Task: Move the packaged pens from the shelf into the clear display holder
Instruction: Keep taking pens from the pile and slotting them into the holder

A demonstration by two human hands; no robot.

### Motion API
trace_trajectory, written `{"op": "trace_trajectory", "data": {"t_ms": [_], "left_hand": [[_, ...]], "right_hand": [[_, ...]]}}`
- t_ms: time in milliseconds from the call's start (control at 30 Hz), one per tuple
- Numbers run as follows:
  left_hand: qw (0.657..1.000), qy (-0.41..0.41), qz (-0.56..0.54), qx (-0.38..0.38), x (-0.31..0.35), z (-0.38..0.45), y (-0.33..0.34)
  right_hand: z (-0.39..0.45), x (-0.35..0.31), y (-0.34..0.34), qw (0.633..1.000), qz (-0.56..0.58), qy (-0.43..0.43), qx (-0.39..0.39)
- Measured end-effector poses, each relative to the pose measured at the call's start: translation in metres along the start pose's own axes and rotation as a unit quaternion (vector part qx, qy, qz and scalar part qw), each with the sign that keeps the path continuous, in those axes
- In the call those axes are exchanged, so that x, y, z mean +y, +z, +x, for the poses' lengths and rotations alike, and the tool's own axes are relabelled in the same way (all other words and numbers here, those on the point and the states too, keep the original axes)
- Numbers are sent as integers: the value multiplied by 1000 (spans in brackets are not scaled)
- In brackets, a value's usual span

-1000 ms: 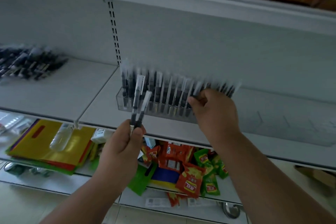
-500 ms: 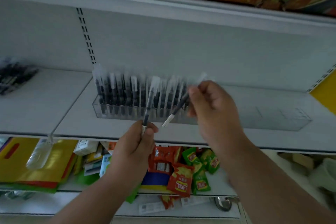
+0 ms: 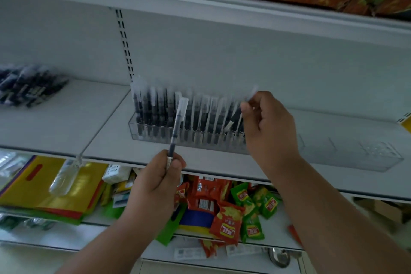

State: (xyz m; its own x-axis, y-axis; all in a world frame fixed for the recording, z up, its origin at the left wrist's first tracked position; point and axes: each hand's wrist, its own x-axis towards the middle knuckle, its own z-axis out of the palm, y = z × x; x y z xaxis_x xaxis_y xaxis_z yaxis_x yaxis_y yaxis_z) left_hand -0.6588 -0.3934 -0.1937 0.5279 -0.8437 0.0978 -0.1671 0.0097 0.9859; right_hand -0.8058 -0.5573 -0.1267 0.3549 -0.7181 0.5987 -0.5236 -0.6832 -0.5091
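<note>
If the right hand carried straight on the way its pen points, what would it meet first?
Probably the clear plastic display holder, at the right end of its row of wrapped black pens; the right hand hides the exact slot.

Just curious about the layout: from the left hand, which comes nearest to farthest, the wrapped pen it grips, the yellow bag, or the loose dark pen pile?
1. Wrapped black pen, gripped in the left hand.
2. Flat yellow bag, lower left.
3. Loose dark pen pile, far upper left.

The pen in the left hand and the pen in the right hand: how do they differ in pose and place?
The left hand grips its pen near the bottom, almost upright, in front of the clear holder. The right hand pinches its pen tilted, lower end among the standing pens. Both are dark pens in clear sleeves.
</note>
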Motion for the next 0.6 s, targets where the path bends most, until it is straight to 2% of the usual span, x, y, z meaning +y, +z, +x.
{"op": "trace_trajectory", "data": {"t_ms": [300, 467, 600], "left_hand": [[1000, 3, 3, -11, 0, -1, -3], [1000, 12, 14, -21, -3, 1, -3], [999, 11, 1, -31, -5, 2, -1]], "right_hand": [[13, -5, 0, 997, -71, -20, -9], [5, -4, 9, 988, -116, 9, -106], [3, -6, 13, 986, -127, 34, -104]]}}
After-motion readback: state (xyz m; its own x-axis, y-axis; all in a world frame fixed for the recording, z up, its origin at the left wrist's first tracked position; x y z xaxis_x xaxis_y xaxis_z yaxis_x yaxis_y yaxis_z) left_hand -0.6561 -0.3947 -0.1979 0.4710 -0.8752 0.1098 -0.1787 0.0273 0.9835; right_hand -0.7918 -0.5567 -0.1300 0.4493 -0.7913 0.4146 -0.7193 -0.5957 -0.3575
